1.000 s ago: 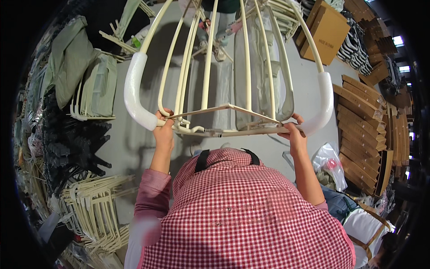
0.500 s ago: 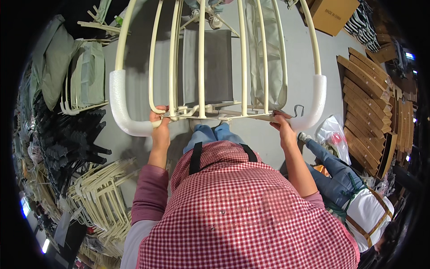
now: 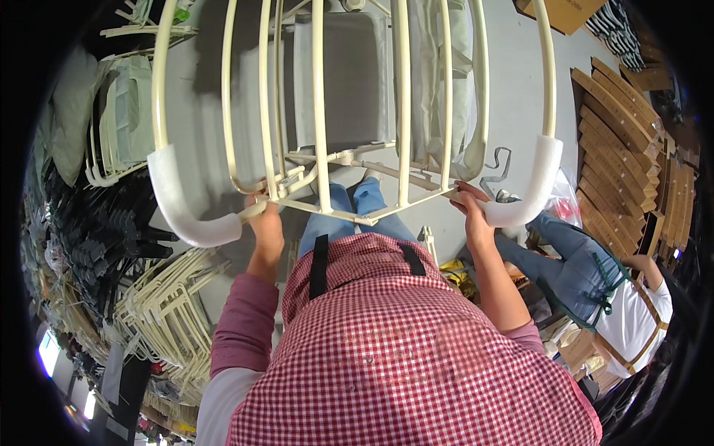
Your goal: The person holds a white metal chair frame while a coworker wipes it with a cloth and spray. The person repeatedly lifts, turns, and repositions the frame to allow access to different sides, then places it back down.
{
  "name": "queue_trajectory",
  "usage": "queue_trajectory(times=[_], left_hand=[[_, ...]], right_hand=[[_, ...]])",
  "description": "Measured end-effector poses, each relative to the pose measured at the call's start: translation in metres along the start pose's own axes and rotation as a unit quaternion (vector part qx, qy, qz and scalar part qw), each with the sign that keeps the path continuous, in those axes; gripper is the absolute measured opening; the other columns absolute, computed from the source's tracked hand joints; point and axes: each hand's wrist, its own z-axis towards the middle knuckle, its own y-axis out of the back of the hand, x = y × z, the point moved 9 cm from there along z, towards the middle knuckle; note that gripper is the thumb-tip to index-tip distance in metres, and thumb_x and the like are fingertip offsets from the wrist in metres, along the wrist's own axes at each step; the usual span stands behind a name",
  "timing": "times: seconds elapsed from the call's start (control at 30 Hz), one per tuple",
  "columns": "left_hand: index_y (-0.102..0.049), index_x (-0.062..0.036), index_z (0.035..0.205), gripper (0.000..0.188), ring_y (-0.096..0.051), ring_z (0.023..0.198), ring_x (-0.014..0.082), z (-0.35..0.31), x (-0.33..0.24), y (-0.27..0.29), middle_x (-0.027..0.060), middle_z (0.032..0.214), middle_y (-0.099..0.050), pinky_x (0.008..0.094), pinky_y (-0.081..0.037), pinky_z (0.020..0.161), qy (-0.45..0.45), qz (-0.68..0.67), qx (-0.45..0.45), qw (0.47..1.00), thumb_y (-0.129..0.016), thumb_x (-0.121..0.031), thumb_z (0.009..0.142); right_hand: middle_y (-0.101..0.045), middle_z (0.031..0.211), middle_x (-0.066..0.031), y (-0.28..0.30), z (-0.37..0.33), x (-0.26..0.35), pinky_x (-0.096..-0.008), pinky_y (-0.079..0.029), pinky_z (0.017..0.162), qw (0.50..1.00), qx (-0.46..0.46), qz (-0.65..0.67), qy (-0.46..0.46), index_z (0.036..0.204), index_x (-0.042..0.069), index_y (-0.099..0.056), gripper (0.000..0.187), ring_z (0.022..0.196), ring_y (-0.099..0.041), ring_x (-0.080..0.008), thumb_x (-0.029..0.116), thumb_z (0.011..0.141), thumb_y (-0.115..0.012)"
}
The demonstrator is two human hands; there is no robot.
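Observation:
In front of my body I hold a large cream-painted folding tube frame [image 3: 321, 111] with several long parallel bars. White foam sleeves wrap its two near corners, one at the left [image 3: 186, 208] and one at the right [image 3: 543, 178]. My left hand [image 3: 266, 227] is closed round the tubing just inside the left sleeve. Inside the right sleeve, my right hand [image 3: 476, 212] grips the tubing likewise, its fingers partly hidden behind it. Between the hands, a hinged crossbar [image 3: 367, 221] bends in a shallow V toward my apron.
A grey fabric panel [image 3: 342, 82] shows beyond the bars. Cream tube frames [image 3: 167, 312] and dark folded parts [image 3: 82, 215] are piled at left. Flat brown cartons [image 3: 613, 160] are stacked at right. A person in jeans [image 3: 569, 275] is close by on the right.
The frame has come nearer to me and its sides have spread apart. Its crossbar, nearly straight before, now bends toward my body. Both hands keep their hold.

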Motion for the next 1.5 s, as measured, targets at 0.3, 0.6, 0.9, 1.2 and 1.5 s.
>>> queue_trajectory(times=[0.3,0.6,0.9,1.2,1.5], left_hand=[[-0.051,0.0062,0.128,0.046,-0.056,0.109,0.0183,0.026,0.133,-0.062,0.0121,0.119,-0.059,0.0306,-0.042,0.097,0.061,-0.004,0.001,0.998,-0.067,-0.013,0.088],[-0.062,-0.0031,0.102,0.022,-0.054,0.091,0.0170,0.063,0.206,-0.073,0.0054,0.097,-0.061,0.0302,-0.043,0.085,0.120,-0.007,-0.070,0.990,-0.054,-0.021,0.092],[-0.060,-0.0004,0.108,0.028,-0.055,0.099,0.0209,0.059,0.173,-0.052,0.0113,0.104,-0.062,0.0321,-0.042,0.092,0.029,0.120,-0.104,0.987,-0.049,-0.023,0.096],[-0.062,-0.0056,0.097,0.022,-0.056,0.100,0.0158,0.064,0.225,-0.041,0.0059,0.103,-0.060,0.0289,-0.041,0.095,0.235,-0.131,-0.213,0.939,-0.056,-0.025,0.087],[-0.058,-0.0044,0.111,0.037,-0.064,0.097,0.0191,0.047,0.236,-0.121,0.0099,0.101,-0.065,0.0287,-0.049,0.088,0.374,-0.111,-0.231,0.891,-0.050,-0.034,0.091]], right_hand=[[-0.063,0.109,-0.0177,0.010,-0.002,-0.017,-0.0333,-0.051,0.092,0.999,-0.037,-0.008,-0.028,0.112,-0.007,-0.064,0.032,0.100,-0.063,-0.0238,0.012,0.087,-0.057],[-0.057,0.113,-0.0089,0.010,0.006,-0.076,-0.0337,-0.042,0.098,0.984,-0.018,0.176,-0.034,0.134,-0.002,-0.043,0.051,0.106,-0.056,-0.0198,0.015,0.089,-0.061],[-0.052,0.121,-0.0058,-0.041,0.013,-0.138,-0.0371,-0.046,0.094,0.965,-0.028,0.249,-0.079,0.126,0.010,-0.047,0.046,0.113,-0.053,-0.0201,-0.003,0.084,-0.062],[-0.062,0.106,-0.0069,-0.143,0.030,-0.214,-0.0310,-0.048,0.088,0.939,0.098,0.213,-0.253,0.115,0.002,-0.059,0.036,0.102,-0.058,-0.0166,0.016,0.085,-0.072],[-0.059,0.120,-0.0147,-0.112,0.102,-0.201,-0.0339,-0.050,0.089,0.973,0.069,0.102,-0.195,0.127,-0.003,-0.051,0.046,0.107,-0.061,-0.0245,0.032,0.097,-0.053]])
